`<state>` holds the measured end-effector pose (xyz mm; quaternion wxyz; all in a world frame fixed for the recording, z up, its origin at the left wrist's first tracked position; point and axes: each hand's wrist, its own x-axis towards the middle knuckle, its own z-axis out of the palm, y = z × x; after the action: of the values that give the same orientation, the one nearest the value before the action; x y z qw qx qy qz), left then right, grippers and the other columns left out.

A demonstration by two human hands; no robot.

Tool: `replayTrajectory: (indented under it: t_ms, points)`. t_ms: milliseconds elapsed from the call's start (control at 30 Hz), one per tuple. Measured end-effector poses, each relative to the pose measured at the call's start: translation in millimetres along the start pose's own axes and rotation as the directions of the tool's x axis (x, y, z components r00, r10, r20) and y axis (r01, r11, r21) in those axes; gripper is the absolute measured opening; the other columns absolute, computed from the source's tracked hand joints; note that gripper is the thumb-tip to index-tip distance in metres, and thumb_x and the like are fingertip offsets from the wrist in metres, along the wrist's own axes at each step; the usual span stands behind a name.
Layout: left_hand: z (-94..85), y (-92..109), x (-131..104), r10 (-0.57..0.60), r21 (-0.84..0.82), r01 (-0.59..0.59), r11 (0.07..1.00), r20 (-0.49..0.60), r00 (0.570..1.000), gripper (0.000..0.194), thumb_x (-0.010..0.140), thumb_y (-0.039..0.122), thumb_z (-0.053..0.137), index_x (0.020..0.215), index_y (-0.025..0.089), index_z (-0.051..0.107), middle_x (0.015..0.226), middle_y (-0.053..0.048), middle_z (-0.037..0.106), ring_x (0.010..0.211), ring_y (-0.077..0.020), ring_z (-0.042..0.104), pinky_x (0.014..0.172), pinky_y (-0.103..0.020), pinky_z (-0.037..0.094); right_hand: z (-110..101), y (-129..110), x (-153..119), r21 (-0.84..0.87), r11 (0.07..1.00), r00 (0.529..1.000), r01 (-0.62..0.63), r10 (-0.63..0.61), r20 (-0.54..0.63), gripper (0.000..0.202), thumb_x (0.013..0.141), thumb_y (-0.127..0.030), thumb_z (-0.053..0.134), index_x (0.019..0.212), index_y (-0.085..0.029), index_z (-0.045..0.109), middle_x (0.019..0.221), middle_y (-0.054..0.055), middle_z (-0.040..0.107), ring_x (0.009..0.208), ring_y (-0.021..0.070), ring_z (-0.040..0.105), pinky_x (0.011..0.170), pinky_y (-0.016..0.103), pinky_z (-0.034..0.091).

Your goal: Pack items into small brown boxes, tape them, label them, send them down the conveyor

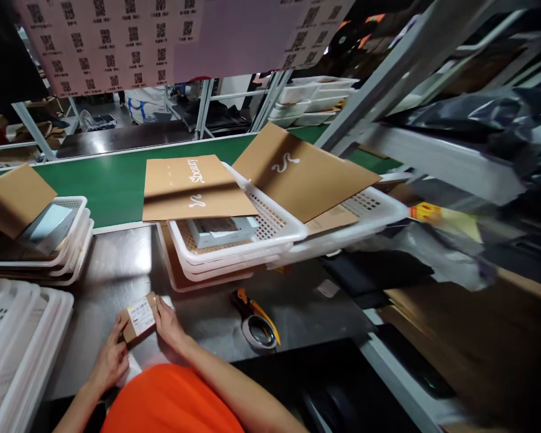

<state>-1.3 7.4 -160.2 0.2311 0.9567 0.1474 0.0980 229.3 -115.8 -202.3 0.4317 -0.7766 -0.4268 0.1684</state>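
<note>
Fingers (pixel 163 310) grip both ends — the labelled box (pixel 139 316) between.

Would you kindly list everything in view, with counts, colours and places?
Baskets: many, white, left, centre and background
Flat cardboard pieces: at least three, brown, on baskets
Grey boxes: two, grey, in left and centre baskets
QR-code sheets: count unclear, pinkish, overhead
Belt: one, green, behind baskets
Metal worktop: one, silver, under baskets
Plastic bags: count unclear, translucent, right
Labelled carton: one, brown, lower left
Tape dispenser: one, yellow-black, right of carton
Garment: one, orange, bottom
Left hand: one, bare, carton's left side
Right hand: one, bare, carton's right side
</note>
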Motion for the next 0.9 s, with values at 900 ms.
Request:
replayTrajectory:
  t_ms: [900]
  points:
    - [16.7,7.7,-1.1,-0.074,-0.079,0.07,0.994,-0.055,0.996,0.035,0.078,0.0,0.057,0.095,0.018,0.082,0.167,-0.013,0.05,0.162,-0.0369,0.032,0.126,-0.057,0.042,-44.4,-6.5,-15.6,-0.098,0.899,0.862,0.426,-0.37,0.347,0.047,0.097,-0.02,0.046,0.135,-0.022,0.073,0.144,0.015,0.071,0.142,0.0324,0.061,0.123,0.059,0.045]
